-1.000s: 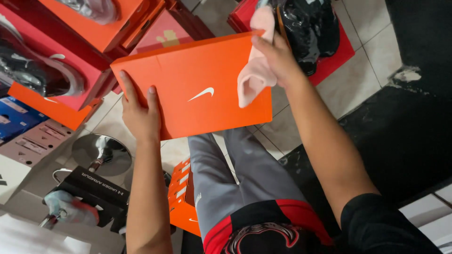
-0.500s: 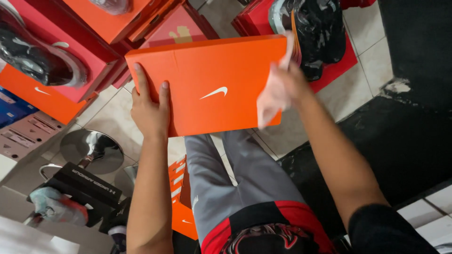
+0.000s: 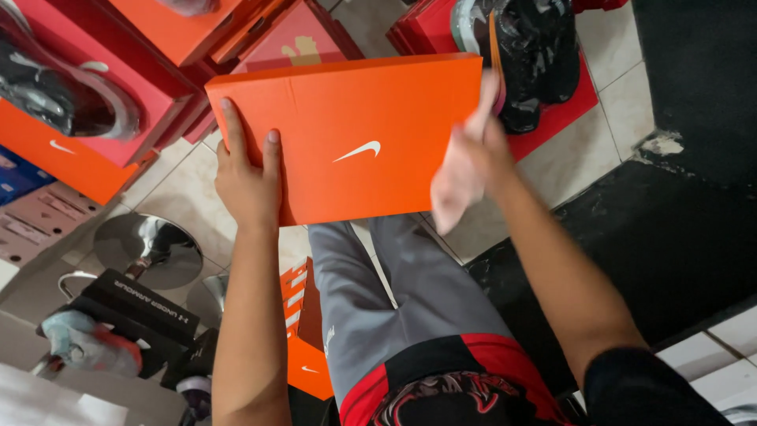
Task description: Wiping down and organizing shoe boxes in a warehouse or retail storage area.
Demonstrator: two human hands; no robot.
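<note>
the orange shoe box [image 3: 355, 138] is held up in front of the person, lid face toward the camera, over the tiled floor [image 3: 544, 173] and above the grey-trousered leg [image 3: 394, 292]. the wiping looks to be under way rather than finished — the pale pink cloth [image 3: 453, 185] sits at the box's 3 o'clock edge, and i cannot tell how much of the surface has been covered; the lid shows clean and bright as far as the picture goes.

the left hand [image 3: 248, 177] grips the box at its 9 o'clock edge, fingers flat on the lid face, thumb out of sight. the right hand [image 3: 481, 154] is closed around the cloth, blurred, pressed at the right edge. both forearms reach up from 6 o'clock. open shoe boxes with shoes lie around at 10 and 1 o'clock — well apart from the hands.
</note>
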